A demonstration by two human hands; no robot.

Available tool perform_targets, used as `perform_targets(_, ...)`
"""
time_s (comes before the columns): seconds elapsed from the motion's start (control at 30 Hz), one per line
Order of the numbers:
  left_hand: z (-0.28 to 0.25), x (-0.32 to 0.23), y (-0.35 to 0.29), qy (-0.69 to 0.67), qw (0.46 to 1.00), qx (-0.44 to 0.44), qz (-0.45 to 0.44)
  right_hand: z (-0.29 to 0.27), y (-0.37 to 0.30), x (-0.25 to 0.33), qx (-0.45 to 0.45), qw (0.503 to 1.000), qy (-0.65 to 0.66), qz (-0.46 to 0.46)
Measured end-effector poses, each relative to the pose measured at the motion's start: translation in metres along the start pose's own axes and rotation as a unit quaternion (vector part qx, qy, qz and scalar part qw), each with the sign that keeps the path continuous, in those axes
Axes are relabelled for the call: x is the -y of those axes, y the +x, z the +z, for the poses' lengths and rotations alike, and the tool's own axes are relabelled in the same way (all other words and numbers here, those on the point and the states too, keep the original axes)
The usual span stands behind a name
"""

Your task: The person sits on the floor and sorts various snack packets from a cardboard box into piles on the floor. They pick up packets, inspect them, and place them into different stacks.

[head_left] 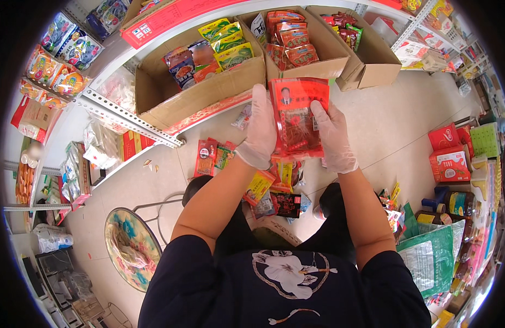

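Observation:
Both my hands wear thin translucent gloves and are raised in front of me. My right hand (335, 136) grips a red packet (300, 123) by its right side, with the thumb pressed on its front. The packet has a clear window with reddish-brown food inside and a small portrait at the top. My left hand (259, 131) stands upright along the packet's left edge, thumb stretched out and not over the front; the packet partly hides its other fingers. Below the hands, several colourful snack packets (259, 186) lie on the floor between my feet.
Ahead, three open cardboard boxes hold packets: a left box (219, 87), a middle box (331, 68) and a right box (381, 74). Metal shelving (127, 120) runs along the left. A round floral stool (113, 240) stands at my left. Red cartons (450, 164) and a green bag (441, 262) are at right.

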State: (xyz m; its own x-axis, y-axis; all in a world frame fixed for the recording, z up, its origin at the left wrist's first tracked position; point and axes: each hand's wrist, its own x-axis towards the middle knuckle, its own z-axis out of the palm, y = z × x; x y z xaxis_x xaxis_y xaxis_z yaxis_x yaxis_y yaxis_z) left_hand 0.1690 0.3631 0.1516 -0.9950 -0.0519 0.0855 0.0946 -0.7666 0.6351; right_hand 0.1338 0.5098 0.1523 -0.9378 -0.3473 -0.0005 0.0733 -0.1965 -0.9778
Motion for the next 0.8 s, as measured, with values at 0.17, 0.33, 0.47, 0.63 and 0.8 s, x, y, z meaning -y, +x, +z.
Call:
perform_targets(0.17,0.009,0.007,0.000,0.125,0.980,-0.155,-0.002,0.006,0.002,-0.007,-0.038,0.997,-0.057,-0.024)
perform_targets(0.33,-0.007,0.002,-0.001,0.267,0.959,-0.064,0.065,0.005,0.005,-0.010,-0.058,0.997,0.057,0.009)
perform_targets(0.47,0.002,0.009,-0.005,0.174,0.983,-0.046,0.044,0.001,0.003,0.011,-0.017,0.999,0.039,-0.016)
perform_targets(0.63,0.002,0.023,-0.006,0.170,0.985,-0.001,0.018,-0.003,-0.004,0.005,0.007,0.989,0.136,0.051)
perform_targets(0.8,0.016,0.048,0.005,0.103,0.993,-0.022,0.043,-0.025,0.003,0.007,-0.073,0.983,0.165,-0.028)
